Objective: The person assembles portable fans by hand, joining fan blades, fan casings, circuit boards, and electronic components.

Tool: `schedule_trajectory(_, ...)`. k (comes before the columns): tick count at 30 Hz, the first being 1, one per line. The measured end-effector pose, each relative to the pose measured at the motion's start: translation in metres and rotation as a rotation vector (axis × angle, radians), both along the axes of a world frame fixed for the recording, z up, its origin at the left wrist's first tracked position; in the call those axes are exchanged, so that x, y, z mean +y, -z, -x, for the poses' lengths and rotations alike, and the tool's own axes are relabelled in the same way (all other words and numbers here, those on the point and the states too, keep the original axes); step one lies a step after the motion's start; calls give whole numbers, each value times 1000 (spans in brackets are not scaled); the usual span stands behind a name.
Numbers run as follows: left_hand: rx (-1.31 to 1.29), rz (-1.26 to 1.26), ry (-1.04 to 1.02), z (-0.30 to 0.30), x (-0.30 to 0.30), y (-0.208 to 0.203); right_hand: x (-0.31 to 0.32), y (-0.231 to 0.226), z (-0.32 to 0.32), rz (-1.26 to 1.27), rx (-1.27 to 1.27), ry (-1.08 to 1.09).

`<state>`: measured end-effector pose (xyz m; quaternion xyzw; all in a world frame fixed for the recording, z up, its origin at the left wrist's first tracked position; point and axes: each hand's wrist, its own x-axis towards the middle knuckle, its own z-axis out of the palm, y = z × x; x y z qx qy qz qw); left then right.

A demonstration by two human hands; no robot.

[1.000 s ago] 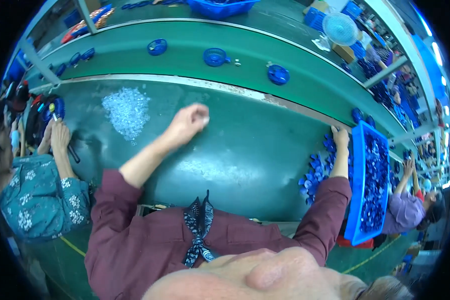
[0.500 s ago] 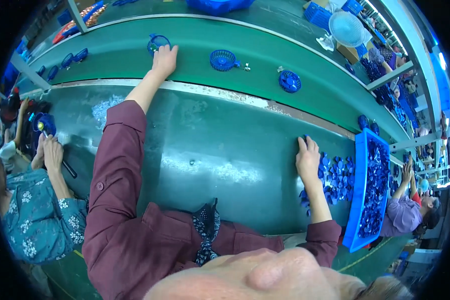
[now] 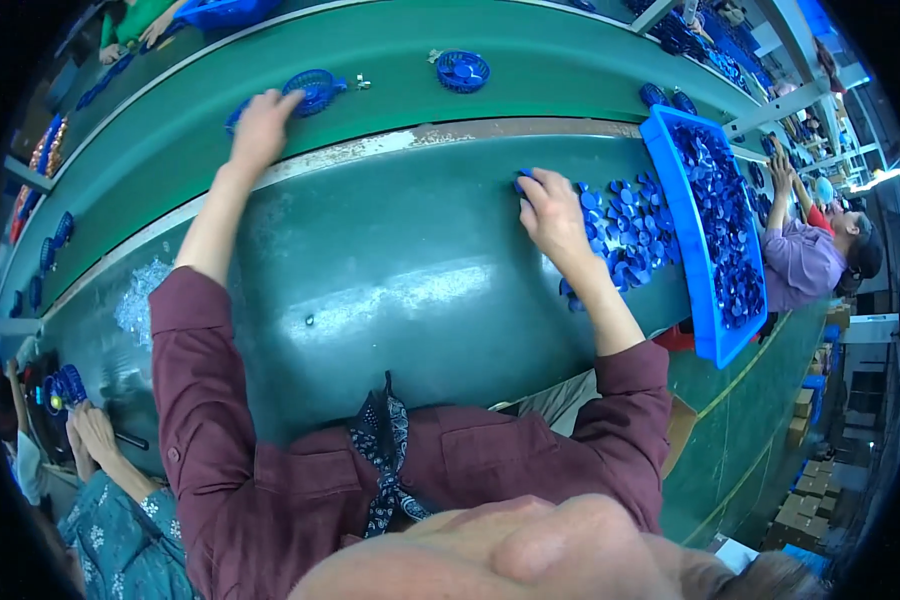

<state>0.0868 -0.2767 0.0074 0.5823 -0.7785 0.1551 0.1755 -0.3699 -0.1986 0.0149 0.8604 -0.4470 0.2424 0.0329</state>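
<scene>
My left hand (image 3: 260, 125) reaches out over the green conveyor belt (image 3: 390, 50) and closes on a blue round part (image 3: 236, 114), mostly hidden under the palm. A blue basket-shaped part (image 3: 315, 90) lies just beyond its fingertips. My right hand (image 3: 550, 212) rests on the green table at the edge of a loose pile of blue caps (image 3: 625, 235), its fingers curled around one blue cap (image 3: 523, 183).
A long blue tray (image 3: 692, 215) full of blue caps stands right of the pile. Another blue round part (image 3: 462, 70) rides the belt. Clear small pieces (image 3: 140, 295) lie at the left. Co-workers sit at lower left (image 3: 100, 445) and far right (image 3: 800, 265).
My left arm has stretched from the table out to the belt and landed on a blue round part. My right hand has left the tray's edge and moved into the cap pile.
</scene>
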Motion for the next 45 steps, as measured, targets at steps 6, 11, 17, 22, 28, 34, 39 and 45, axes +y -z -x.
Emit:
schedule_trajectory(6, 35, 22, -38, 29, 3, 13, -2, -15, 36, -159, 103, 374)
schedule_trajectory(11, 99, 32, -47, 30, 48, -16, 3, -7, 11, -268, 195, 225)
schedule_trajectory(17, 180, 35, 84, 52, 163, -51, 36, 11, -47, -103, 184, 7)
schedule_trajectory(22, 186, -181, 100, 60, 255, -30, 74, 13, -66, -10, 88, -206)
schedule_trajectory(28, 121, -253, 121, 60, 289, -49, 108, -4, -49, -173, 63, -169)
schedule_trajectory(34, 101, -186, 10, 78, 240, -24, 132, -5, -81, -142, 147, -252)
schedule_trajectory(39, 177, -296, -55, 89, 228, -22, 127, 12, -86, 110, 61, -235)
schedule_trajectory(45, 1326, -568, -107, 102, 250, -27, 122, -8, -64, -278, -358, 8)
